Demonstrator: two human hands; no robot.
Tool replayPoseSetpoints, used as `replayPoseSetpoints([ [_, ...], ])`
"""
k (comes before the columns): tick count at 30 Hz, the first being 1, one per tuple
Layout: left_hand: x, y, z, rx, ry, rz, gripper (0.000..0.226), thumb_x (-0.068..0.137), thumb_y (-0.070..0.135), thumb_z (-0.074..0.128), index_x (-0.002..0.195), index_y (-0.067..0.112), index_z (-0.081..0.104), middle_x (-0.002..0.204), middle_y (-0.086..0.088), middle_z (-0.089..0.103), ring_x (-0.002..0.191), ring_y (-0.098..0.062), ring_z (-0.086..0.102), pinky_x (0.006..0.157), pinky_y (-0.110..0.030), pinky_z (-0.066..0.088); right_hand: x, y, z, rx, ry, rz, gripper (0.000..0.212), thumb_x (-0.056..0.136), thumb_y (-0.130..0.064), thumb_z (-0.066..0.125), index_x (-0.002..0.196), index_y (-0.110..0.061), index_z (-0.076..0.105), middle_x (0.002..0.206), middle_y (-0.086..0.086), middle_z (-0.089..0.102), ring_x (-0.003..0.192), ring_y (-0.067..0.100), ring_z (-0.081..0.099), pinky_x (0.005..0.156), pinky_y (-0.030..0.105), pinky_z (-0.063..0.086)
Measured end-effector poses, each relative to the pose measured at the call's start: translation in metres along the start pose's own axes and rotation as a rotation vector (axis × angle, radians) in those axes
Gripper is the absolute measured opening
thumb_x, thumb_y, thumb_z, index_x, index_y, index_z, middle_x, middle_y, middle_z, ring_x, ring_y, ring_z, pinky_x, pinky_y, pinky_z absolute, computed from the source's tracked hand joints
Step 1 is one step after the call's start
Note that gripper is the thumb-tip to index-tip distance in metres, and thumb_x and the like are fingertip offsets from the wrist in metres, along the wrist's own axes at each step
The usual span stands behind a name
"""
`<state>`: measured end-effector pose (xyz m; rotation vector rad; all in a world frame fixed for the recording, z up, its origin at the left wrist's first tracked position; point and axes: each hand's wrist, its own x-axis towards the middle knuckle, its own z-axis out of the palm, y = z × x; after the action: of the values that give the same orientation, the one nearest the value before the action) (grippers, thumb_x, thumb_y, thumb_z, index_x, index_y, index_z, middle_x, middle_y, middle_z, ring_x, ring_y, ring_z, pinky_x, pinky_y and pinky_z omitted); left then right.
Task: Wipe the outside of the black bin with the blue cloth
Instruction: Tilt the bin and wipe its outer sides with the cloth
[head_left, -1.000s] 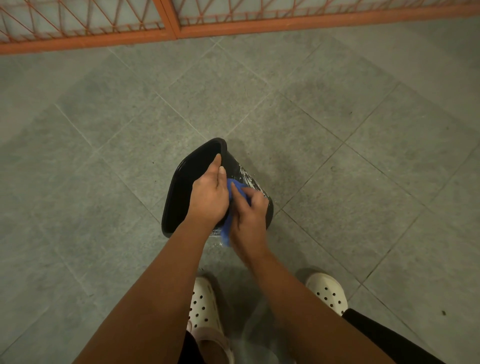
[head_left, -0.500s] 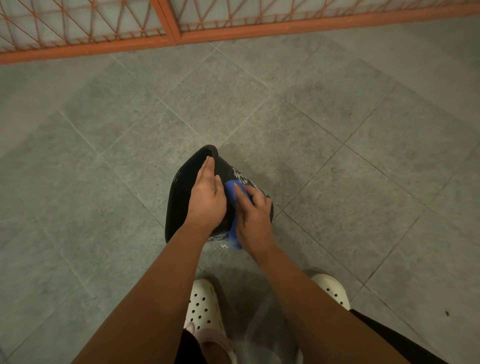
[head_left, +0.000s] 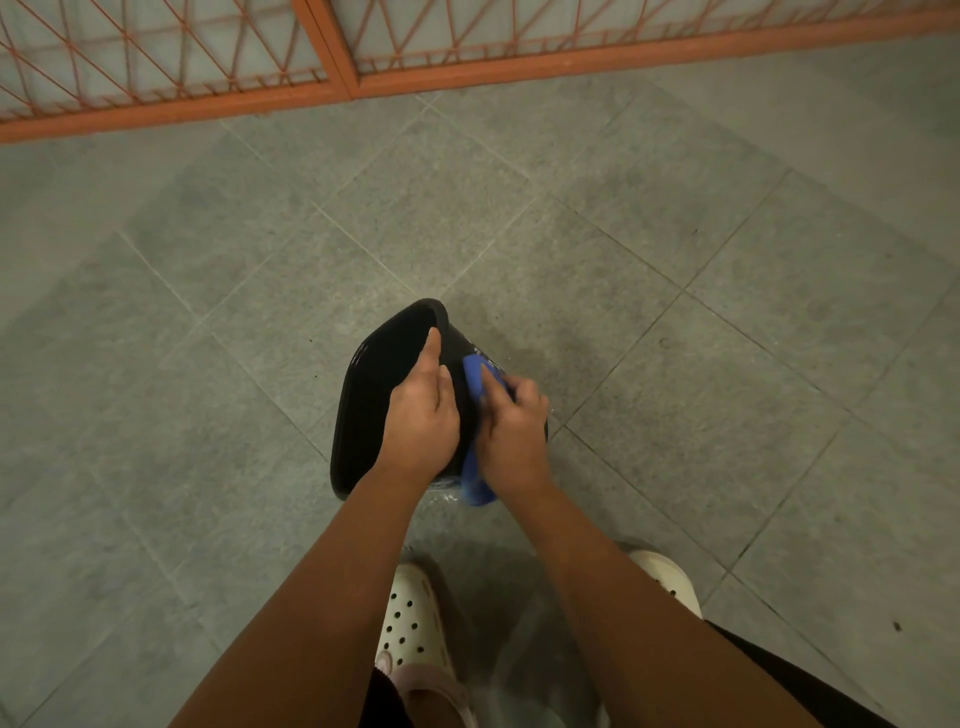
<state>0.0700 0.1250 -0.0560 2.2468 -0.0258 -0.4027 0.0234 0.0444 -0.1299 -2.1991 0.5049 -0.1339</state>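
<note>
The black bin (head_left: 363, 395) is tipped on the grey tiled floor, its open mouth facing left. My left hand (head_left: 423, 415) grips the bin's rim on the near side, thumb along the edge, holding it tilted. My right hand (head_left: 511, 431) holds the blue cloth (head_left: 475, 374) against the bin's outer wall on the right side. Part of the cloth hangs below my right wrist. Most of the bin's right wall is hidden behind my hands.
An orange metal lattice gate (head_left: 332, 67) runs along the far edge of the floor. My two white clogs (head_left: 413, 623) stand just behind the bin, with a clear plastic sheet (head_left: 524, 654) lying between them. Grey tiles (head_left: 727, 312) surround the bin.
The bin has tilted a little more upright and my right hand has slid the cloth along its outer wall; my left hand keeps its hold on the rim.
</note>
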Motion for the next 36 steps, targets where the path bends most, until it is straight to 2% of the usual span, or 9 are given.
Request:
replayPoseSetpoints([
  [2,-0.001,0.001,0.003,-0.013,-0.009,0.004,0.047,0.101,0.018,0.032,0.147,0.021,0.024,0.063,-0.007,0.055,0.057,-0.008,0.052,0.057,-0.012,0.044,-0.009,0.000,-0.003,0.005,0.007,0.043,0.039,0.086,-0.012,0.043,0.122,-0.008,0.058,0.108,0.019,0.052,0.098,0.033,0.047,0.086,0.038,0.045],
  [7,-0.003,-0.003,0.001,-0.036,-0.029,-0.003,0.047,0.100,0.015,0.033,0.147,0.020,0.026,0.061,-0.005,0.051,0.054,-0.007,0.047,0.054,-0.013,0.043,-0.018,-0.012,-0.002,0.058,0.011,-0.051,0.037,0.088,-0.010,0.047,0.123,-0.009,0.056,0.111,0.016,0.054,0.101,0.028,0.047,0.088,0.029,0.041],
  [14,-0.011,-0.008,0.001,-0.030,-0.010,0.012,0.046,0.101,0.016,0.033,0.146,0.021,0.027,0.075,-0.017,0.063,0.066,-0.023,0.059,0.064,-0.024,0.050,-0.007,-0.003,-0.003,0.019,-0.002,0.009,0.038,0.086,-0.007,0.048,0.123,-0.006,0.056,0.114,0.021,0.053,0.105,0.035,0.048,0.091,0.045,0.046],
  [17,-0.016,-0.011,0.002,-0.057,-0.008,0.011,0.046,0.101,0.016,0.033,0.146,0.021,0.027,0.079,-0.013,0.065,0.070,-0.019,0.062,0.065,-0.016,0.049,-0.027,-0.011,-0.003,0.062,0.039,0.036,0.038,0.085,-0.010,0.045,0.122,-0.008,0.057,0.110,0.016,0.052,0.102,0.029,0.048,0.088,0.036,0.047],
  [19,-0.018,-0.012,0.002,-0.082,-0.012,0.005,0.046,0.101,0.015,0.033,0.146,0.021,0.027,0.077,-0.014,0.064,0.064,-0.015,0.059,0.061,-0.016,0.049,-0.030,-0.018,-0.002,0.106,0.039,-0.007,0.038,0.086,-0.011,0.047,0.123,-0.010,0.057,0.110,0.015,0.053,0.101,0.027,0.049,0.088,0.032,0.046],
  [25,-0.026,-0.011,0.003,-0.079,-0.002,0.026,0.046,0.100,0.014,0.034,0.145,0.022,0.028,0.070,0.003,0.059,0.058,-0.002,0.054,0.059,-0.009,0.045,-0.016,-0.007,-0.004,0.090,0.007,-0.025,0.040,0.086,-0.004,0.052,0.125,-0.012,0.056,0.116,0.017,0.053,0.108,0.032,0.048,0.094,0.039,0.045],
  [29,-0.032,-0.009,0.007,-0.074,-0.022,0.043,0.046,0.100,0.015,0.034,0.145,0.022,0.028,0.081,0.009,0.061,0.072,-0.002,0.061,0.068,-0.006,0.047,-0.036,-0.007,-0.009,0.106,0.009,0.070,0.040,0.087,-0.005,0.049,0.126,-0.012,0.054,0.118,0.016,0.049,0.109,0.027,0.046,0.093,0.041,0.045],
  [33,-0.034,-0.010,0.005,-0.101,-0.007,0.002,0.046,0.100,0.014,0.034,0.145,0.023,0.029,0.086,0.011,0.061,0.077,-0.003,0.063,0.070,-0.009,0.049,-0.039,-0.020,-0.013,0.195,-0.009,-0.061,0.039,0.090,-0.023,0.043,0.123,-0.009,0.056,0.115,0.014,0.050,0.105,0.025,0.050,0.093,0.033,0.047],
  [36,-0.035,-0.010,0.006,-0.139,0.029,-0.007,0.044,0.098,0.008,0.037,0.140,0.019,0.037,0.105,0.005,0.062,0.093,0.000,0.060,0.085,-0.017,0.048,-0.027,-0.013,-0.008,0.139,0.000,-0.067,0.039,0.087,-0.009,0.049,0.126,-0.011,0.055,0.119,0.018,0.051,0.109,0.031,0.048,0.096,0.039,0.045],
])
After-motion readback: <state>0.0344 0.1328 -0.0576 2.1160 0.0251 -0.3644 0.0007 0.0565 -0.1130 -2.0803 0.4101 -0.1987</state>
